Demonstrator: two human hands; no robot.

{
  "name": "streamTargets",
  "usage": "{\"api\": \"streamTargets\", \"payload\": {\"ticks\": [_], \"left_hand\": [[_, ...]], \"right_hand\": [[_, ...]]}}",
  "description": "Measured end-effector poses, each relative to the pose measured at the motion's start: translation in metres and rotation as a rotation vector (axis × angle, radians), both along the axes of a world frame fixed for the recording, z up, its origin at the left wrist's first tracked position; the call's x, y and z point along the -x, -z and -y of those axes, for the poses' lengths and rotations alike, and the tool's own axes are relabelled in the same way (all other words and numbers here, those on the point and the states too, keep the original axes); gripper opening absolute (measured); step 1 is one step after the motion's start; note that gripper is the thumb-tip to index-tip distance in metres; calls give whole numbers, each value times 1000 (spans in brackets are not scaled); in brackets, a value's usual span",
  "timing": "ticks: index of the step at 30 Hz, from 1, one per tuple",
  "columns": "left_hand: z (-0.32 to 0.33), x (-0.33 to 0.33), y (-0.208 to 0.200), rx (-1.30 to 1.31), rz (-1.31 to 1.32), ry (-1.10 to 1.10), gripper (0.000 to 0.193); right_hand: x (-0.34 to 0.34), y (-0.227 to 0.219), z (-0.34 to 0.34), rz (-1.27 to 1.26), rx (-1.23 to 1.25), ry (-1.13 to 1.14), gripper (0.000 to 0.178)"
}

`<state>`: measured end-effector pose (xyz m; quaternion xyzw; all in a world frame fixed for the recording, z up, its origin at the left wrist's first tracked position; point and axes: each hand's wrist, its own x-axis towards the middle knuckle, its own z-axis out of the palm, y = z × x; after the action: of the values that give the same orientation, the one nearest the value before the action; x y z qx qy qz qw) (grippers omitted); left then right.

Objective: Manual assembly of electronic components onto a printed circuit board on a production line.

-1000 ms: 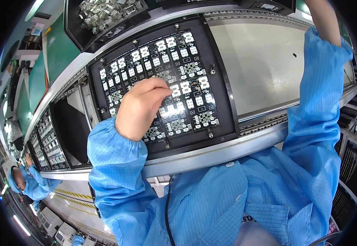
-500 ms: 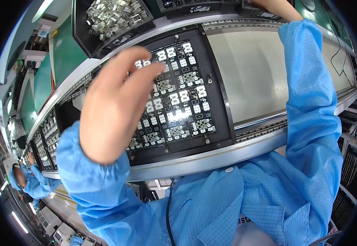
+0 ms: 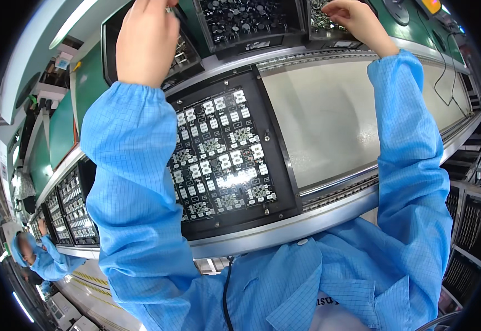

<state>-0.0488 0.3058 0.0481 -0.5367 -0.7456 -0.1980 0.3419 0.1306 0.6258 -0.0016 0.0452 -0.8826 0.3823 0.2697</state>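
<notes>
My left hand is over a black bin of silvery metal parts; its fingertips are cut off by the upper edge of the view. At the upper right my right hand reaches into another black bin of small shiny parts. Its fingers are bent and pinched together at the parts, and whatever lies between them is too small to make out. Below the hands, a circuit board panel with white and silvery components sits in a black carrier frame; my left sleeve hides its left side.
Between the two bins stands a third bin of dark, round-topped parts. The carrier rests on a conveyor with metal rails and a pale bed. More loaded carriers lie down the line, where a person in blue works.
My left hand has moved up from above the board to the bin of metal parts. My right hand stays at its bin, now further in view. The whole view has shifted upward.
</notes>
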Motion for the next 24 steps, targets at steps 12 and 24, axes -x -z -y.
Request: {"api": "streamTargets", "payload": {"ticks": [12,24], "left_hand": [[-74,-27,12,897,-263,-159,15],[-75,-24,8,480,-23,80,11]], "right_hand": [[-12,-40,34,-118,-25,410,9],[29,47,174,95,-156,-331,10]]}}
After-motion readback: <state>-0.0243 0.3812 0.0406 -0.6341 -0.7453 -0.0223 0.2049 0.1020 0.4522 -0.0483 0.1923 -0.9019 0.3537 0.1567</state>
